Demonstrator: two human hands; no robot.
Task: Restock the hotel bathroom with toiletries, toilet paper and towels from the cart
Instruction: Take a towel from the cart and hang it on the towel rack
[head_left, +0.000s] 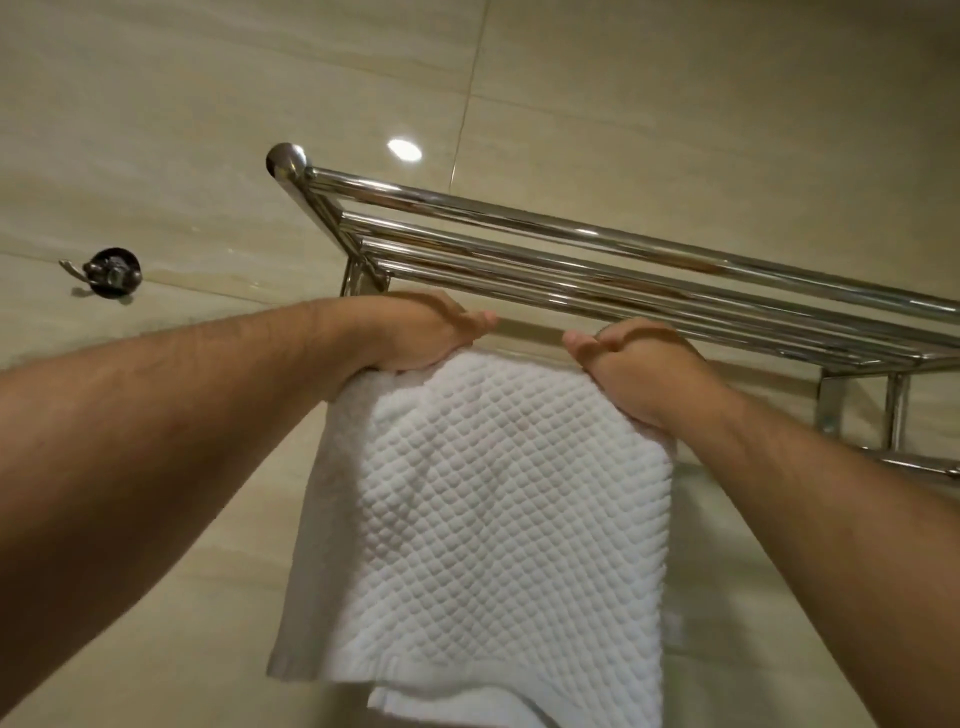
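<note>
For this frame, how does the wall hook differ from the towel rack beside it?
The wall hook is small and dark on a round base; the towel rack is bright chrome with several long parallel bars. The wall hook is bare; a white towel hangs just below the towel rack. The wall hook sits left of the towel rack. Both are fixed to the tiled wall.

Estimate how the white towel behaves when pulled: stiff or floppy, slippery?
Likely floppy: the white towel hangs limp in folded layers below the left hand and right hand. Probably grippy, given its raised waffle texture, yet it could slide on the polished chrome towel rack.
</note>
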